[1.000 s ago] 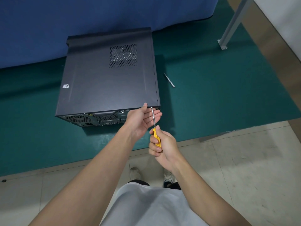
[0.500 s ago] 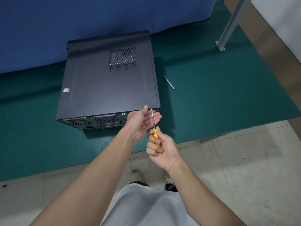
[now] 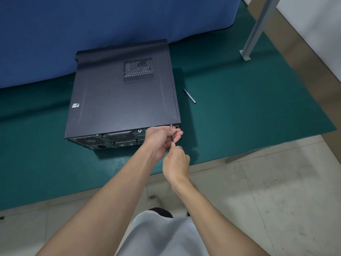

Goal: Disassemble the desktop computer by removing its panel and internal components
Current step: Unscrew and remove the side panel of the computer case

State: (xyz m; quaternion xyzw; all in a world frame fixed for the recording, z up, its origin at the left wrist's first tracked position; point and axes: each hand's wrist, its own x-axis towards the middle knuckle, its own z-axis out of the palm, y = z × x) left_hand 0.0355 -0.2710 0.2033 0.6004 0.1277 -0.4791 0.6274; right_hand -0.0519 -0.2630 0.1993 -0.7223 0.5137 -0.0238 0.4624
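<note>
Fingers (image 3: 177, 150) of the right hand (image 3: 176, 161), curled round the screwdriver (image 3: 172, 135), are now turning knuckles-up, probably loosening the side panel (image 3: 120, 100)'s screw (image 3: 171, 125).

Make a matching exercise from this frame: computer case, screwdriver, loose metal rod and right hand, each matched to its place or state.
1 computer case
2 screwdriver
3 metal rod
4 right hand

A lies loose on the green mat, right of the case
B grips the screwdriver
C on its side, closed
D tip at the case's rear corner

Pairs: 1-C, 2-D, 3-A, 4-B
</note>
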